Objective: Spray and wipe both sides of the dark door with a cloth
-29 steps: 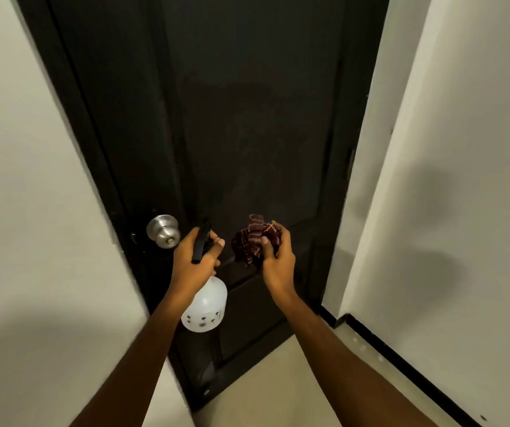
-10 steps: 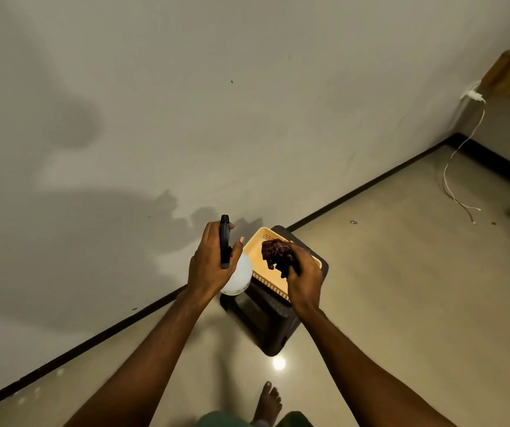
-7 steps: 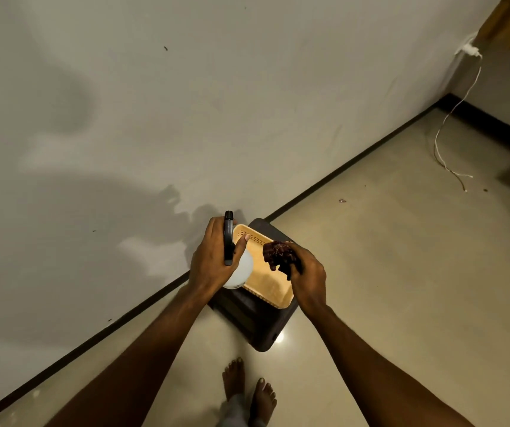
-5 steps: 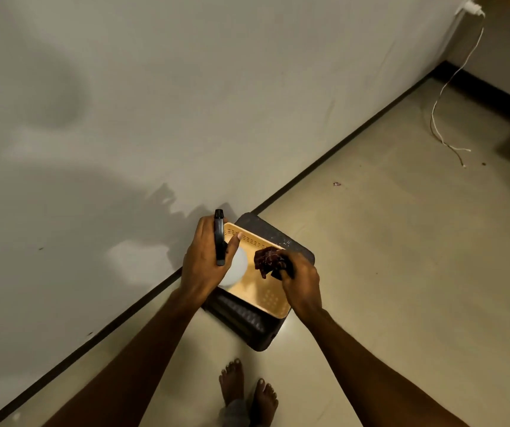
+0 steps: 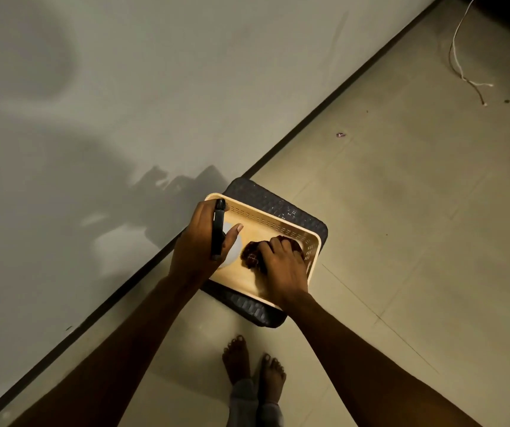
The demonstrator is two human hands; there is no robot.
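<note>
My left hand [image 5: 200,245] grips the black trigger head of a white spray bottle [image 5: 232,248], which hangs inside the left part of a tan plastic basket [image 5: 270,221]. My right hand [image 5: 281,263] holds a crumpled dark red cloth [image 5: 251,255] down inside the same basket, fingers curled over it. The basket sits on a dark woven stool [image 5: 278,200] by the wall. The dark door is out of view.
A pale wall [image 5: 124,87] with a black skirting line [image 5: 324,103] runs diagonally on the left. A white cable [image 5: 460,69] trails on the tiled floor at the top right. Bare feet [image 5: 252,368] stand just below the stool.
I turned from the door to the stool. Both hands have dropped into the basket, carrying the bottle and cloth down with them.
</note>
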